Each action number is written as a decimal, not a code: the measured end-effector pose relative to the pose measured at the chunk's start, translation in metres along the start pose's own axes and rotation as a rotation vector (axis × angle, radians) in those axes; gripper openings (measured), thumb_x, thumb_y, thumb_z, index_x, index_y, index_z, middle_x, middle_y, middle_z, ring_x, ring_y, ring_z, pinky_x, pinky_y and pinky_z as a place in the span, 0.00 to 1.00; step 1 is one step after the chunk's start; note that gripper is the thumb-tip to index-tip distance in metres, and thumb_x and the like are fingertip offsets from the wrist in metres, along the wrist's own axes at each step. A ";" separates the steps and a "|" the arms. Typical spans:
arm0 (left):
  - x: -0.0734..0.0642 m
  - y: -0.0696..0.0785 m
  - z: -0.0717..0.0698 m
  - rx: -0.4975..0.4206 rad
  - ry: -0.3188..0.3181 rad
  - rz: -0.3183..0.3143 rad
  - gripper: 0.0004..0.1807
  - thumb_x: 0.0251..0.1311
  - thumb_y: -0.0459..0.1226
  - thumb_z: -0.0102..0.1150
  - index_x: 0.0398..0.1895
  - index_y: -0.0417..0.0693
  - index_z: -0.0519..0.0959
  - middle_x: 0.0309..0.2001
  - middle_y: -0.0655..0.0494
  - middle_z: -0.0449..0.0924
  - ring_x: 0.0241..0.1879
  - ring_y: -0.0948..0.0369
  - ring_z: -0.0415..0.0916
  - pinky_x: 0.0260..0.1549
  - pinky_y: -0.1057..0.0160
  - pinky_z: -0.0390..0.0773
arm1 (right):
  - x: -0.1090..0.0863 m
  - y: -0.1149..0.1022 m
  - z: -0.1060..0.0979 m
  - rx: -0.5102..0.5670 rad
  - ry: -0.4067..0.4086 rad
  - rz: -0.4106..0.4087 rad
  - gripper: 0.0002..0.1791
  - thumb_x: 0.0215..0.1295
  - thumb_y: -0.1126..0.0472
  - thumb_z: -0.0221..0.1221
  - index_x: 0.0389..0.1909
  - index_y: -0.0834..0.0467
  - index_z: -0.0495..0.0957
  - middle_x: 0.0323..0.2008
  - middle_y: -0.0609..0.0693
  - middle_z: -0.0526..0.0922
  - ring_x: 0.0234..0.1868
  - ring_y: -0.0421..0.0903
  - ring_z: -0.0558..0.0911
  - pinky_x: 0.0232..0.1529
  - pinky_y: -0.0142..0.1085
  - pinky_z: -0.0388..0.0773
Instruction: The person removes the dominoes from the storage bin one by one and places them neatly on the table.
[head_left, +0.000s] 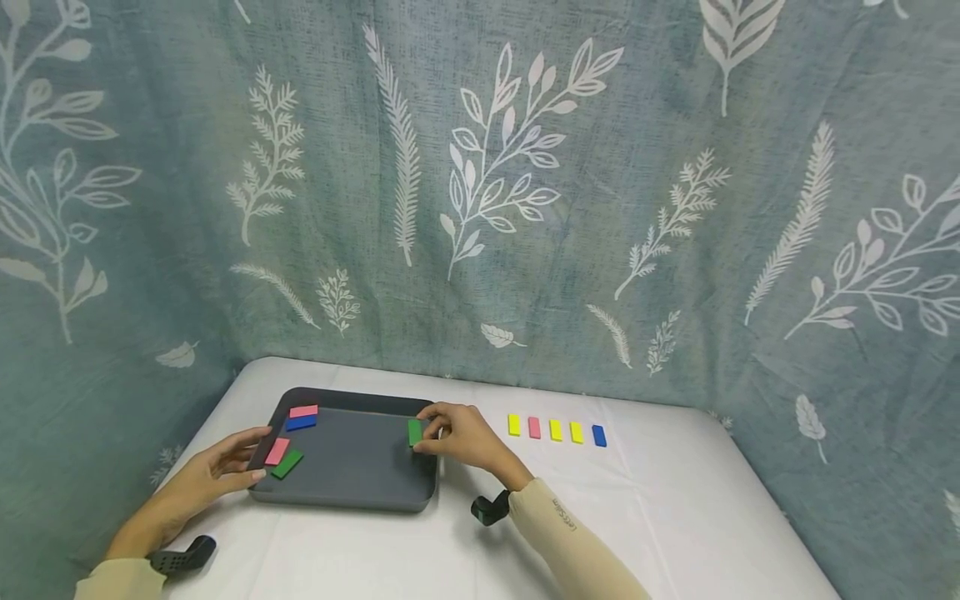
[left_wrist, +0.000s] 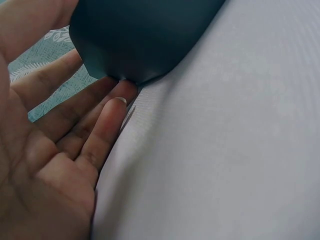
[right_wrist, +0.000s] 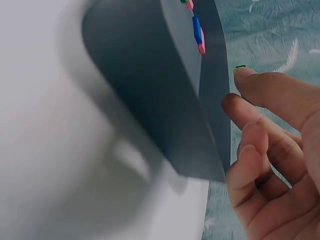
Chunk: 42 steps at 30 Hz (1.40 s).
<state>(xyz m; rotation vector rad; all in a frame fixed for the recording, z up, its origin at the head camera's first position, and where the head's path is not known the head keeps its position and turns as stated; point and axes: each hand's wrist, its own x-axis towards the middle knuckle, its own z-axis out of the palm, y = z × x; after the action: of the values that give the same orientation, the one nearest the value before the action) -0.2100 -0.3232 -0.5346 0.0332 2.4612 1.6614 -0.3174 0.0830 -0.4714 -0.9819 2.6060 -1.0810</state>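
Note:
My right hand pinches a green block between thumb and fingers, over the right end of the grey tray. In the right wrist view only a sliver of that block shows at the fingertips. Around the tray's left end rests my left hand, its fingers and thumb touching the rim; the left wrist view shows loosely extended fingers against the outer wall. Inside the tray's left part lie a pink block touching a blue block, another pink block and a second green block.
To the right of the tray, a row of small blocks lies on the white cloth: a yellow block, a pink one, two more yellow and a blue block. A leaf-patterned curtain hangs behind the table.

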 end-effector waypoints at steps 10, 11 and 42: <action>0.000 0.002 0.001 -0.005 -0.003 -0.016 0.45 0.67 0.50 0.67 0.82 0.51 0.56 0.79 0.40 0.52 0.68 0.39 0.60 0.55 0.31 0.68 | -0.026 0.027 -0.019 -0.017 0.055 0.049 0.24 0.61 0.54 0.74 0.57 0.52 0.81 0.33 0.35 0.88 0.27 0.39 0.83 0.34 0.33 0.77; 0.000 0.002 0.001 -0.004 -0.002 -0.012 0.45 0.67 0.50 0.67 0.82 0.51 0.56 0.79 0.40 0.52 0.68 0.39 0.60 0.55 0.31 0.68 | -0.029 0.030 -0.021 -0.018 0.060 0.053 0.24 0.61 0.55 0.74 0.57 0.52 0.81 0.33 0.35 0.88 0.27 0.38 0.83 0.34 0.33 0.77; 0.000 0.001 0.002 0.015 0.010 -0.002 0.45 0.67 0.50 0.67 0.82 0.51 0.56 0.78 0.39 0.53 0.67 0.40 0.61 0.54 0.33 0.69 | -0.106 0.106 -0.061 -0.041 0.173 0.225 0.24 0.60 0.58 0.74 0.56 0.60 0.81 0.31 0.41 0.88 0.31 0.40 0.83 0.32 0.33 0.77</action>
<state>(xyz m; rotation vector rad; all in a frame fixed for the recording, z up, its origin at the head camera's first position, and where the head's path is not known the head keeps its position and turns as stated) -0.2094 -0.3210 -0.5339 0.0246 2.4808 1.6460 -0.3129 0.2402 -0.5096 -0.6058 2.8013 -1.1029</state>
